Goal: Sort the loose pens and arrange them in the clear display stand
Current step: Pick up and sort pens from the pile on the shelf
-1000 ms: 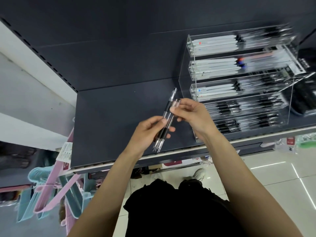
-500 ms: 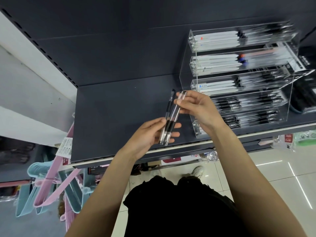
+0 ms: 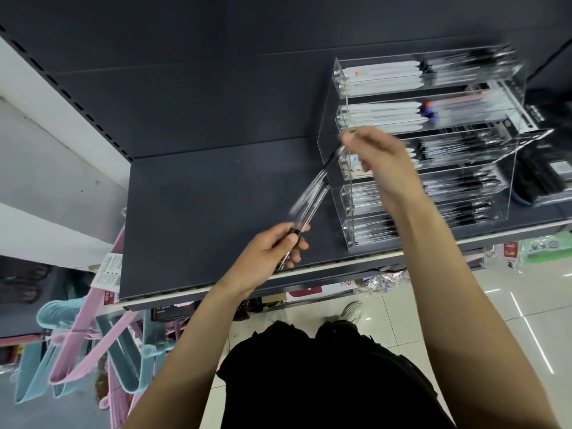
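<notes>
The left hand [image 3: 266, 249] gripped clear pens [image 3: 305, 209] above the dark shelf [image 3: 198, 212]. The blurred right hand [image 3: 380, 162] covered the clear display stand [image 3: 464, 144]; its grip was unclear.

Your left hand [image 3: 266, 249] closed on pens [image 3: 305, 209] of clear, glossy plastic with black matt grips and what looked like metal tips; blur hid finer detail. At two o'clock the display stand [image 3: 328, 144] was smooth transparent acrylic, its edges catching light, and its tiers held pens with white and black plastic barrels. The shelf [image 3: 201, 205] under it was dark and matt, smooth, with a pale glossy front strip. At seven o'clock the hangers [image 3: 80, 345] looked like pink and teal plastic. The floor tiles [image 3: 510, 308] at four o'clock were polished and reflective.
</notes>
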Demonstrator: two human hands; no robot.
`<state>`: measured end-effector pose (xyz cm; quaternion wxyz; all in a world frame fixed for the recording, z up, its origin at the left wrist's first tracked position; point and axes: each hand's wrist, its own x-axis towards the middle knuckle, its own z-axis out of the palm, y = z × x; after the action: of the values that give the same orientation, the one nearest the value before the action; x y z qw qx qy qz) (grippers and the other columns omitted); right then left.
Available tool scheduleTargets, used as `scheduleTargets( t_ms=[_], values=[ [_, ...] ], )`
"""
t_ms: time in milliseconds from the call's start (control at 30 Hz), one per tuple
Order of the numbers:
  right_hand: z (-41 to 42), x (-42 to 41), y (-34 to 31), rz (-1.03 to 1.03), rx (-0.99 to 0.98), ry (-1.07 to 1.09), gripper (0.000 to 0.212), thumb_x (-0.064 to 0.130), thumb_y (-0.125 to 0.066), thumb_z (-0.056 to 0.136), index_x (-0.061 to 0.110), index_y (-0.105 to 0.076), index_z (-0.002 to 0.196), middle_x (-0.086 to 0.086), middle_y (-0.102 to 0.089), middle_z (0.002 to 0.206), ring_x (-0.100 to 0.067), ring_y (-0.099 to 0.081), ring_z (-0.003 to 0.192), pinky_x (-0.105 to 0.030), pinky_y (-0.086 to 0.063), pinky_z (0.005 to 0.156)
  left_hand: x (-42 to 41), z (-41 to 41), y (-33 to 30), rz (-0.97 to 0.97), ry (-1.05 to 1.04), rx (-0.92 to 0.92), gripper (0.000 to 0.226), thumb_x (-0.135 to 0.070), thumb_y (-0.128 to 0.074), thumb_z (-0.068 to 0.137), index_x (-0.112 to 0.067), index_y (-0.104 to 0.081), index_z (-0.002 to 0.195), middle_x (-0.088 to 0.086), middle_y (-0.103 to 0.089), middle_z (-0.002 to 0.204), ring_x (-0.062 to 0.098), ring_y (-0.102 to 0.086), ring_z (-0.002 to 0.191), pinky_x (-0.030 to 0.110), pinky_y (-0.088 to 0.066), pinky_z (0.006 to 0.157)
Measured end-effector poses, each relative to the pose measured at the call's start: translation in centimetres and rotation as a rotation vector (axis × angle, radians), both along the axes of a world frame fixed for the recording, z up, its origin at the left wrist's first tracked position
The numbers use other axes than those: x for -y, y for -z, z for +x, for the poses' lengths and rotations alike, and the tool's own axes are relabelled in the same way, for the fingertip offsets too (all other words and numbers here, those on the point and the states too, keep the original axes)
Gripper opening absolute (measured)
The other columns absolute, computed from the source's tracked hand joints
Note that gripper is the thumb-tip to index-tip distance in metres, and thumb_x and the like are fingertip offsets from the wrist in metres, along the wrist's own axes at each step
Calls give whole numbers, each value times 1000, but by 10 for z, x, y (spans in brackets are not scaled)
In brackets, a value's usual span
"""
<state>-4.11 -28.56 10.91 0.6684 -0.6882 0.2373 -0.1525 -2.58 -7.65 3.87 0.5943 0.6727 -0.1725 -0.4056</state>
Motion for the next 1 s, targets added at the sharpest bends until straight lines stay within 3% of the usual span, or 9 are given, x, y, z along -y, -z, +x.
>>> scheduleTargets(
  t_ms=[100, 233, 367, 467, 567, 800, 1000],
  values=[
    [-12, 10, -9, 18, 90, 194, 8, 10, -62, 88, 16, -61, 83, 7, -61, 66, -2, -52, 59, -15, -37, 57, -3, 4, 1, -79, -144, -124, 26, -10, -43, 99, -15, -60, 118, -6, -68, 89, 5, -64, 78, 18, -51, 71],
    [-26, -27, 17, 116, 31, 201, 18, -4, -59, 83, 12, -54, 81, 2, -67, 70, -11, -60, 69, -17, -42, 59, 15, 12, -2, -367, -465, -430, 24, -7, -46, 96, -11, -61, 114, 1, -73, 99, 18, -69, 96, 27, -56, 80],
    [-29, -68, 49, 154, -7, 175, 16, 2, -66, 84, 16, -58, 85, -6, -70, 80, -10, -64, 74, -17, -47, 67, 36, 15, -7, -515, -646, -548, 23, -7, -46, 96, -10, -60, 114, 2, -72, 103, 18, -68, 99, 33, -56, 85],
    [-30, -81, 62, 83, -25, 171, 15, 7, -68, 84, 20, -63, 85, 2, -70, 77, -6, -65, 73, -24, -51, 71, 45, 12, -9, -512, -716, -540, 21, -8, -48, 96, -12, -61, 112, 1, -72, 101, 14, -68, 96, 31, -55, 85],
    [-31, -82, 63, 54, -42, 156, 15, 8, -67, 85, 22, -64, 84, 3, -71, 79, -12, -67, 76, -29, -55, 64, 49, 8, -9, -477, -756, -471, 20, -7, -45, 98, -8, -58, 113, 6, -69, 104, 16, -67, 93, 29, -53, 84],
    [-43, -81, 60, 107, -35, 129, 10, 5, -66, 86, 14, -65, 91, -3, -69, 84, -16, -68, 79, -29, -58, 62, 54, -11, -8, -458, -706, -365, 21, -9, -42, 99, -5, -45, 120, 7, -66, 116, 17, -64, 108, 26, -53, 90],
    [-67, -57, 57, 258, 34, 161, 13, -4, -63, 84, 6, -66, 92, 4, -71, 78, -10, -68, 76, -24, -57, 66, 57, -20, -11, -334, -522, -256, 27, -19, -60, 85, -17, -61, 112, -2, -70, 112, 14, -62, 111, 30, -48, 97]
  ],
)
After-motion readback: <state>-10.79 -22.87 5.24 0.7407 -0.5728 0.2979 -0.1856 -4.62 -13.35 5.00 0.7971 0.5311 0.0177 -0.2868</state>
